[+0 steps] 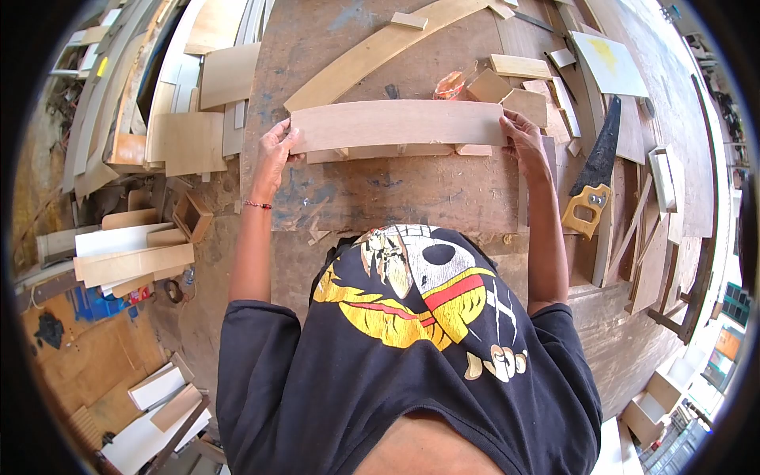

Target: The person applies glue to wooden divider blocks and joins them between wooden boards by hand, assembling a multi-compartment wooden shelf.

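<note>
Between my two hands stretches a long, thin wooden board, pale pinkish-brown and lying across the view. My left hand grips its left end, and my right hand grips its right end. Beneath its near edge more wood shows in part, with small blocks; the board hides most of it. All of this is over the brown workbench. Just beyond the board lie a red-and-white crumpled packet and a small dark object that I cannot make out.
A long plank slants across the bench's far side, a small wood piece on it. At right lies a handsaw with a yellow handle, near several wood offcuts. Stacked boards stand on the left.
</note>
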`<move>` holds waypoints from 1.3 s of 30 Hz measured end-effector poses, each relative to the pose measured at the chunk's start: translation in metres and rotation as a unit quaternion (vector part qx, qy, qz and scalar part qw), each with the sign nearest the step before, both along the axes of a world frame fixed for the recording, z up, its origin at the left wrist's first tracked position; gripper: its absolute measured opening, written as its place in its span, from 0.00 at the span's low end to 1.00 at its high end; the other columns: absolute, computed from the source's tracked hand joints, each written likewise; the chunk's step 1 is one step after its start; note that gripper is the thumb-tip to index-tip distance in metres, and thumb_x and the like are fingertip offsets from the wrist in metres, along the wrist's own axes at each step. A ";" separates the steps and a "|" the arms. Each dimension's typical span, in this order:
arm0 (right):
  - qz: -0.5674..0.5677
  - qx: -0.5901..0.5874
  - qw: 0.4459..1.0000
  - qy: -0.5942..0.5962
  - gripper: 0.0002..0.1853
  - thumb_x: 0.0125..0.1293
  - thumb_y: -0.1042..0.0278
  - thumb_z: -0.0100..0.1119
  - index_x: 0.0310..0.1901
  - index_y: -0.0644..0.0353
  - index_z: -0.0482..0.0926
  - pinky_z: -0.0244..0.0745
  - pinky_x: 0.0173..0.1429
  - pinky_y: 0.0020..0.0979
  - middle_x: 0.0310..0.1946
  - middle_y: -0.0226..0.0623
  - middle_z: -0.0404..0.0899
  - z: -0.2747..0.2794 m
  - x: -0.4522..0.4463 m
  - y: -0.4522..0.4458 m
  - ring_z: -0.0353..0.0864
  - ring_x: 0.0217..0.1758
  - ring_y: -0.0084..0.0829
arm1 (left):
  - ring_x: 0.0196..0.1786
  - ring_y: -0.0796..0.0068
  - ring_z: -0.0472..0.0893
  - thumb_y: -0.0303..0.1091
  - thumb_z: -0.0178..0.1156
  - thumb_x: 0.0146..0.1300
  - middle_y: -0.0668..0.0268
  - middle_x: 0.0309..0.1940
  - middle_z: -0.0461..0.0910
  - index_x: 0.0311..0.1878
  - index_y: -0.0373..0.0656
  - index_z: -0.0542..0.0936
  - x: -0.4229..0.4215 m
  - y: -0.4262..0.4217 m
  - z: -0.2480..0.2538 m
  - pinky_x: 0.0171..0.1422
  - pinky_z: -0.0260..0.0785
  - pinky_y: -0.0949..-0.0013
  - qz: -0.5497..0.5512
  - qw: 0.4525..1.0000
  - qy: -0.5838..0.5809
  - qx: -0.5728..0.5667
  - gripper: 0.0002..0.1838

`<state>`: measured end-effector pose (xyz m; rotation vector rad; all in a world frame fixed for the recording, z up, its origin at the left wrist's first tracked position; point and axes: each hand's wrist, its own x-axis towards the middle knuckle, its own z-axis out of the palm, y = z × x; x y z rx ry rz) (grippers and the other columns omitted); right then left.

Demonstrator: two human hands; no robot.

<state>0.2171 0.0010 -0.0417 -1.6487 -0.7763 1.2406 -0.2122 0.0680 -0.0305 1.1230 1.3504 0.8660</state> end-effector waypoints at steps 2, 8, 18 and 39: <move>-0.008 0.002 1.000 -0.001 0.18 0.62 0.59 0.60 0.52 0.56 0.77 0.65 0.27 0.18 0.33 0.24 0.81 0.003 -0.002 0.000 0.72 0.25 0.12 | 0.30 0.84 0.77 0.35 0.55 0.64 0.67 0.35 0.80 0.55 0.38 0.75 -0.001 0.001 -0.002 0.27 0.72 0.81 -0.004 1.000 0.014 -0.001 0.17; -0.007 0.007 1.000 0.006 0.19 0.62 0.59 0.60 0.53 0.56 0.76 0.65 0.27 0.17 0.34 0.24 0.81 0.000 -0.001 -0.001 0.72 0.26 0.12 | 0.29 0.84 0.77 0.35 0.55 0.65 0.68 0.34 0.80 0.55 0.39 0.75 0.000 -0.001 0.004 0.27 0.71 0.81 -0.006 1.000 0.017 -0.006 0.18; 0.005 -0.001 1.000 0.014 0.20 0.63 0.56 0.59 0.54 0.56 0.76 0.69 0.32 0.19 0.35 0.25 0.81 -0.005 0.006 -0.003 0.75 0.29 0.13 | 0.29 0.85 0.78 0.44 0.56 0.65 0.69 0.35 0.80 0.57 0.36 0.73 -0.008 -0.004 -0.002 0.27 0.66 0.82 -0.019 0.999 0.035 -0.008 0.23; 0.331 0.129 0.746 -0.563 0.54 0.34 0.59 0.78 0.66 0.50 0.59 0.43 0.73 0.55 0.65 0.34 0.63 0.047 -0.059 0.018 0.56 0.70 0.36 | 0.75 0.61 0.40 0.52 0.75 0.32 0.64 0.69 0.57 0.73 0.54 0.41 0.045 0.000 0.027 0.72 0.24 0.37 -0.309 0.761 0.510 0.255 0.67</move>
